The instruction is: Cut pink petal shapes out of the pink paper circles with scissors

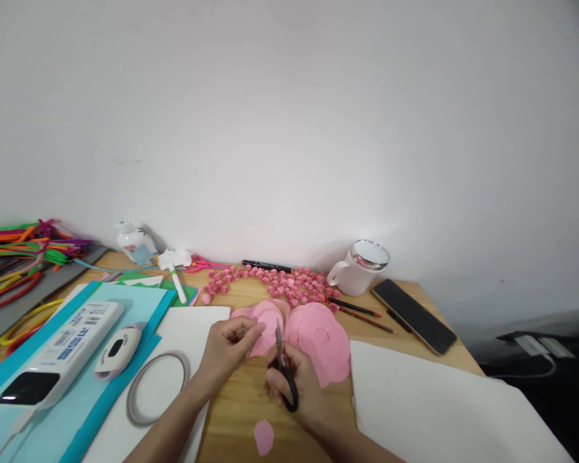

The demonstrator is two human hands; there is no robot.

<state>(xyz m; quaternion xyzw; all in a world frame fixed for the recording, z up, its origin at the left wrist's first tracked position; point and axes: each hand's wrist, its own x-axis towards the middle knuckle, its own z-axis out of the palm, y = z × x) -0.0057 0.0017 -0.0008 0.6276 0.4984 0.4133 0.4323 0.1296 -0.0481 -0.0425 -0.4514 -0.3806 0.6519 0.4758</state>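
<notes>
1 loose pink cutout point(263, 438) lies nearest. Beyond it, the right hand point(303, 379) grips black-handled scissors point(280, 361), long axis pointing far. Just left of the blades, the left hand's point(229, 346) fingertips pinch the pink paper point(271, 326), thin, flat and round-edged, before many small curled pink rolls point(294, 283).

Head view: forward, apparently slightly down.

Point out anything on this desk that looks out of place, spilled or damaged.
Only a lone pink petal-shaped piece looks stray: it lies on the desk nearest the camera, apart from the stacked pink paper. I see no spill or damage.
</notes>
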